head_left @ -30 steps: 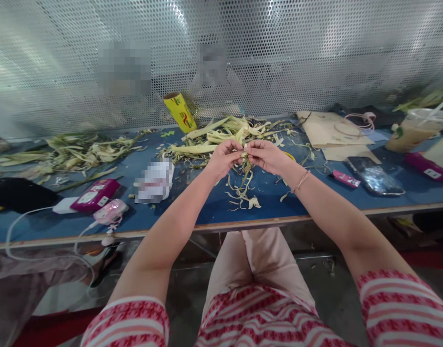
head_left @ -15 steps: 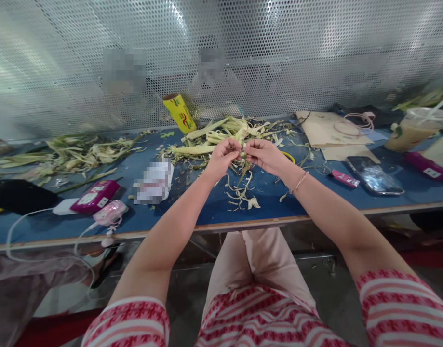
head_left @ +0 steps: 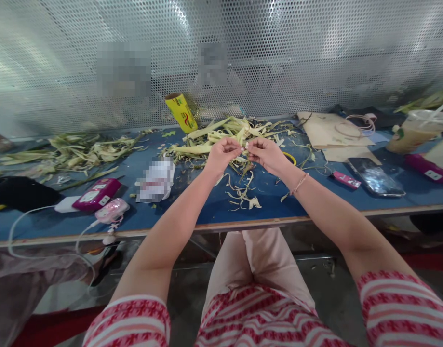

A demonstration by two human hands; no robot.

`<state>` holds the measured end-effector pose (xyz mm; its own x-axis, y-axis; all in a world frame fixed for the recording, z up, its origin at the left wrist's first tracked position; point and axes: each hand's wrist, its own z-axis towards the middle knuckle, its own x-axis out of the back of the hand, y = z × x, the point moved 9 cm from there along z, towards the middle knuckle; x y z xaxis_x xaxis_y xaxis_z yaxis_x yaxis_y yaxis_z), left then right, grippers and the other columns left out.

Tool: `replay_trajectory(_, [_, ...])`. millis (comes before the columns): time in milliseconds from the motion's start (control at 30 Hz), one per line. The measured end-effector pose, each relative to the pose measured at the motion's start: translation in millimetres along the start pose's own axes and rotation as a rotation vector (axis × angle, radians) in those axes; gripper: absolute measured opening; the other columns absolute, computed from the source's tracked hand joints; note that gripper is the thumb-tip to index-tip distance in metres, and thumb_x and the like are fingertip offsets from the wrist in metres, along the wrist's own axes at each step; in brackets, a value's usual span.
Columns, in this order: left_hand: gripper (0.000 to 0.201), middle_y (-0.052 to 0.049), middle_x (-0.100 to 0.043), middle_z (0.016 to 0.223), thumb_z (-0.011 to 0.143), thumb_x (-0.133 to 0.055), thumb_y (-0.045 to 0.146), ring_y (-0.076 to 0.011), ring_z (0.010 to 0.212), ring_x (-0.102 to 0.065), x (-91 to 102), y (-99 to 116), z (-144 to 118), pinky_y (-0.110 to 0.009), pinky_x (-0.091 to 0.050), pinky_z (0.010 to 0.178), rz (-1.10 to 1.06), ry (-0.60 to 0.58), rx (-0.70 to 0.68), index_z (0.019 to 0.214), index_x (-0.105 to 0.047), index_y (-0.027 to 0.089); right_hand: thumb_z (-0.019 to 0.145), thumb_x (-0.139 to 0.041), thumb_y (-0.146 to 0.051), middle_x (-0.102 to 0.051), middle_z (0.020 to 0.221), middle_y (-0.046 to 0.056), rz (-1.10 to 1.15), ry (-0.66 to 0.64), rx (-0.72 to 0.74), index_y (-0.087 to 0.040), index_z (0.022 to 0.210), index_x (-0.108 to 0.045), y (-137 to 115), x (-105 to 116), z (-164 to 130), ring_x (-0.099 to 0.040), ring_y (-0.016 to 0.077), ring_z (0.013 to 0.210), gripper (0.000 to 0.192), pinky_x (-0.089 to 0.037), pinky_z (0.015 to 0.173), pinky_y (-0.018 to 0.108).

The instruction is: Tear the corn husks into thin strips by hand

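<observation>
together, left hand [head_left: 222,153] and right hand [head_left: 265,153] fingers pinch one pale husk strip [head_left: 245,150].

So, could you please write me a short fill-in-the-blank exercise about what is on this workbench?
1. Both hands, the left hand and the right hand, pinch a pale strip of ____.
2. The tabletop is coloured ____.
3. The yellow tube leans against the perforated ____ screen.
4. The dark phone lies on the person's ____ side.

Missing words: husk; blue; metal; right

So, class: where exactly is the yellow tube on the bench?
The yellow tube stands tilted at the back of the blue table, against the mesh screen, left of the husk pile.
</observation>
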<state>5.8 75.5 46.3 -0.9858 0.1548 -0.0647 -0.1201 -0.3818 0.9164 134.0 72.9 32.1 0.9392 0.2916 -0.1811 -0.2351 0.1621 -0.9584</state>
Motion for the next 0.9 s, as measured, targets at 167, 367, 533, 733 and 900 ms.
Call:
replay_trajectory(167, [0.028, -0.001, -0.069, 0.073, 0.06, -0.082, 0.026, -0.0103, 0.072, -0.063, -1.2, 1, 0, -0.025, -0.05, 0.074, 0.014, -0.023, -0.014, 0.08, -0.066, 0.014, 0.073, -0.078, -0.029, -0.052, 0.066, -0.005, 0.006, -0.001, -0.002, -0.018, 0.073, -0.056, -2, 0, 0, -0.05, 0.0043, 0.06, 0.024, -0.052, 0.065, 0.019])
replay_trajectory(367, [0.017, -0.001, -0.065, 0.074, 0.07, -0.074, 0.022, -0.0099, 0.071, -0.059, -6.9, 8, 0, -0.024, -0.047, 0.071, 0.118, -0.097, -0.101, 0.082, -0.065, 0.015, 0.07, -0.08, -0.032, -0.053, 0.066, -0.005, 0.038, -0.037, 0.004, -0.019, 0.072, -0.057, -1, -1, 1, -0.051, 0.0047, 0.061, 0.027, -0.053, 0.065, 0.019])
replay_trajectory(533, [0.014, 0.002, -0.058, 0.071, 0.078, -0.068, 0.024, -0.0082, 0.066, -0.053, -14.2, 12, -2, -0.023, -0.044, 0.066, 0.179, -0.197, -0.166, 0.085, -0.058, 0.017, 0.068, -0.081, -0.031, -0.053, 0.065, -0.005, 0.051, -0.048, 0.0, -0.018, 0.072, -0.057, -3, -1, 1, -0.05, 0.004, 0.058, 0.028, -0.053, 0.061, 0.017])
replay_trajectory(733, [0.023, 0.001, -0.059, 0.075, 0.082, -0.066, 0.034, -0.0087, 0.065, -0.054, -15.8, 10, -1, -0.025, -0.045, 0.065, 0.188, -0.23, -0.242, 0.087, -0.049, 0.021, 0.07, -0.08, -0.029, -0.053, 0.064, -0.005, 0.034, -0.028, -0.018, -0.018, 0.07, -0.056, -4, -2, -1, -0.051, 0.0042, 0.057, 0.026, -0.052, 0.06, 0.018])
replay_trajectory(900, [0.031, 0.0, -0.061, 0.078, 0.078, -0.07, 0.04, -0.011, 0.072, -0.06, -10.5, 8, 1, -0.028, -0.048, 0.069, 0.175, -0.168, -0.269, 0.088, -0.047, 0.022, 0.071, -0.079, -0.029, -0.054, 0.064, -0.005, -0.001, 0.011, 0.019, -0.018, 0.07, -0.057, -4, -1, -1, -0.051, 0.0045, 0.057, 0.025, -0.052, 0.06, 0.02])
